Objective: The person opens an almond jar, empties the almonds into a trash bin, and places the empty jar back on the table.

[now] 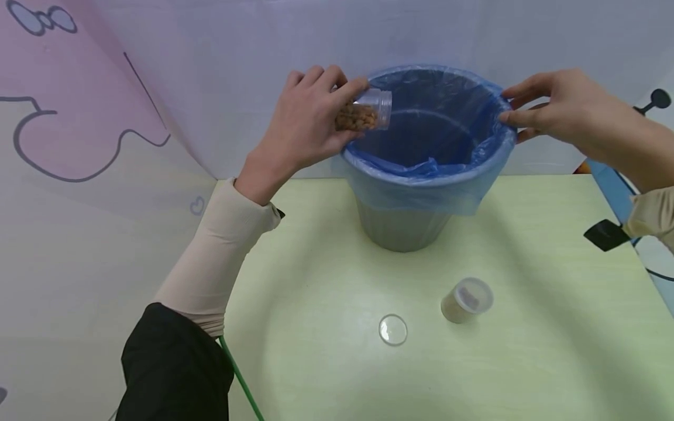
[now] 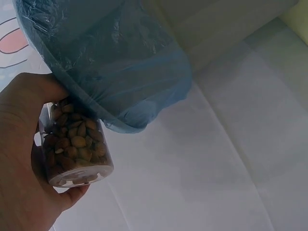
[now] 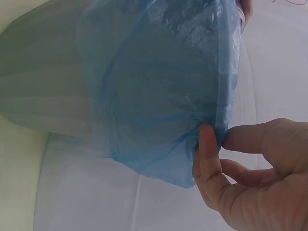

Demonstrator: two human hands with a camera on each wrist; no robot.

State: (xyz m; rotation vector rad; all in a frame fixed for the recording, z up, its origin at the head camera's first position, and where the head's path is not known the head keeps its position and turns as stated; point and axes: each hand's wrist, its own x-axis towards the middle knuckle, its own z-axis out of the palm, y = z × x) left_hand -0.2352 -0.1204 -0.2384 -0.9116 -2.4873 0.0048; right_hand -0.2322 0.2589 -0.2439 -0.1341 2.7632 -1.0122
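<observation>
Head view bright, fairly sharp; light diffuse, source outside frame. Soft shadow bands across desk [image 1: 316,380]; small glare on clear disc [image 1: 392,330]. Wrist views dimmer, greyer, softer in detail; jar [image 2: 79,144] shaded, blue bag [image 3: 154,91] showing pale highlights on creases.

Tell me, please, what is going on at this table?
A person's left hand holds a clear jar on its side, its mouth at the left rim of a bin lined with a blue bag. Brown nut-like pieces lie inside the jar. The right hand pinches the bag at the bin's right rim. Nearer on the table are a clear round disc, perhaps a lid, and a second, lidded jar.
</observation>
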